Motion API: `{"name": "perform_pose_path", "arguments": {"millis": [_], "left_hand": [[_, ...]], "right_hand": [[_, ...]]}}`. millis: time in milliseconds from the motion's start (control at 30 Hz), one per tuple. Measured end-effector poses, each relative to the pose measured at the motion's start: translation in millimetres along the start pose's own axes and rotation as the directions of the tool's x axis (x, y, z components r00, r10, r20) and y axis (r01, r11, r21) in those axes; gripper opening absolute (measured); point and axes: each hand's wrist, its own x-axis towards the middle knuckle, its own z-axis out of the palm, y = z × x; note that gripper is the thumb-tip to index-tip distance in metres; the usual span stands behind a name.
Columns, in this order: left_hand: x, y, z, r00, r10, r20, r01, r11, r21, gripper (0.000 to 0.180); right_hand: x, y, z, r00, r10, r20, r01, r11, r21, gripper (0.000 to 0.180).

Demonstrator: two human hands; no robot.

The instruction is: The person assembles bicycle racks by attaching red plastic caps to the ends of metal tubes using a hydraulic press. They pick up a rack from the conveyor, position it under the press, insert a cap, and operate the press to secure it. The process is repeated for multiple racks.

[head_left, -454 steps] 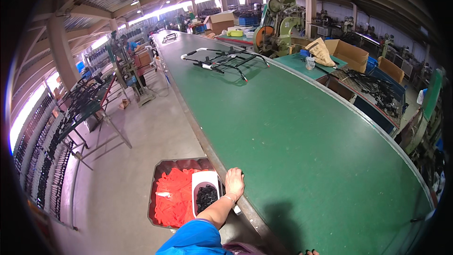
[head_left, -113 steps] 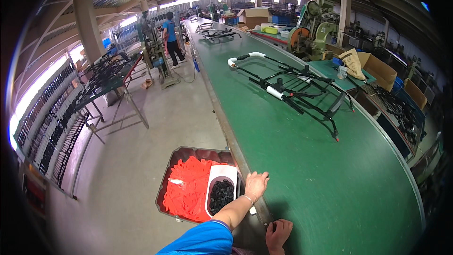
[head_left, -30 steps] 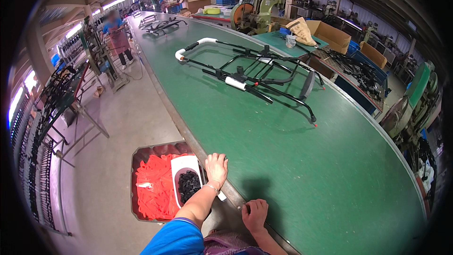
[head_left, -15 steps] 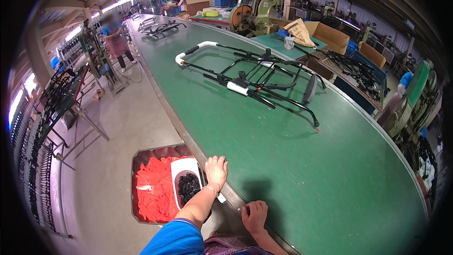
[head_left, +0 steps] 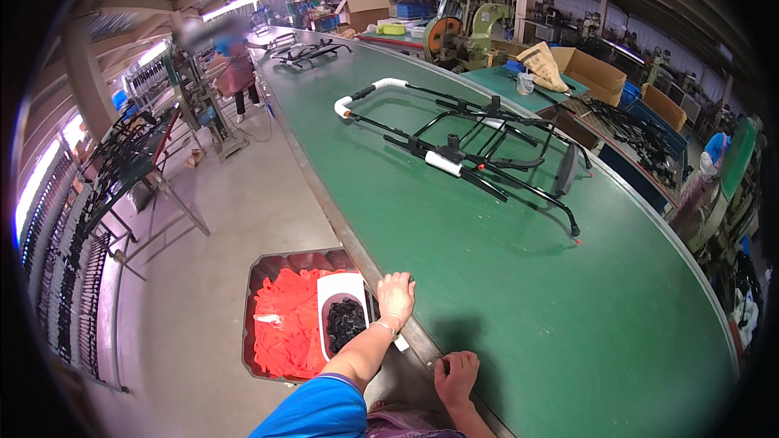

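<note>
My left hand (head_left: 397, 296) rests over the metal edge of a long green-topped table (head_left: 519, 300), its fingers lying flat and nothing seen in them. To its right, my right hand (head_left: 457, 377) leans on the same edge with curled fingers; their inner side is hidden. Beyond both hands, a black tubular frame (head_left: 487, 142) lies on the green top, with white sleeves on its bars, a white-wrapped handle end and small red tips. Below my left forearm stands a dark tray (head_left: 258, 292) of red strap-like pieces (head_left: 288, 328). A white container (head_left: 345, 282) in it holds small black parts (head_left: 346, 323).
More black frames (head_left: 312, 52) lie at the table's far end, where a co-worker (head_left: 235, 65) stands on the left. Green presses (head_left: 483, 28) and a bench of black rods (head_left: 637, 130) line the right side. A rack of black parts (head_left: 114, 162) stands left across the floor.
My view has turned slightly left, so the scene sits further right. Both hands keep their places on the edge. The far co-worker has turned and stretched an arm toward the table.
</note>
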Motion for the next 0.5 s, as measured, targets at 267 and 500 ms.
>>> {"name": "perform_pose_path", "arguments": {"millis": [267, 500], "left_hand": [[0.6, 1.0, -0.6, 1.0, -0.016, 0.016, 0.016, 1.0, 0.0, 0.02], [0.3, 0.0, 0.7, 1.0, -0.01, -0.008, 0.01, 1.0, -0.02, 0.02]], "right_hand": [[0.7, 0.7, -0.2, 1.0, -0.005, 0.001, 0.005, 1.0, 0.004, 0.014], [2.2, -0.9, -2.2, 1.0, 0.01, 0.013, -0.01, 1.0, 0.012, 0.014]]}}
